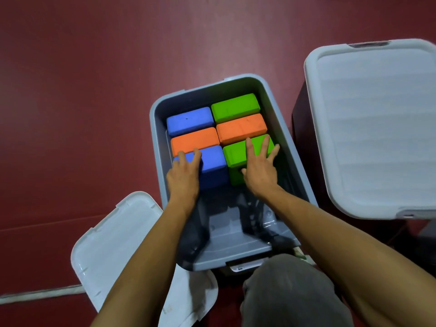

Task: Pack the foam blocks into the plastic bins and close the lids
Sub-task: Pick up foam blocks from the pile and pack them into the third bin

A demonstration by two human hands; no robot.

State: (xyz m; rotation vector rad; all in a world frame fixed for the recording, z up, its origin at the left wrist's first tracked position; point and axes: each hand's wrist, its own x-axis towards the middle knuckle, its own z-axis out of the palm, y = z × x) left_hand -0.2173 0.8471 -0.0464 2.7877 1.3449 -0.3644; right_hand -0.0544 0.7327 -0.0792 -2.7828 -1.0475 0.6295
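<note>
An open grey plastic bin (pixel 155 128) stands on the floor in front of me. Inside, foam blocks lie in two columns. The left column holds a blue block (pixel 188 120), an orange block (pixel 194 139) and a nearer blue block (pixel 213 166). On the right lie a green block (pixel 236 107), an orange block (pixel 240 128) and a nearer green block (pixel 236 156). My left hand (pixel 185 173) grips the near blue block. My right hand (pixel 259 166) grips the near green block, fingers spread over its top. The bin's near half shows bare floor.
A white lid (pixel 113 244) lies on the dark red floor at the lower left. At the right stands a second bin with a grey lid (pixel 377 128) on top. My knee in grey cloth (pixel 290 293) is just below the open bin.
</note>
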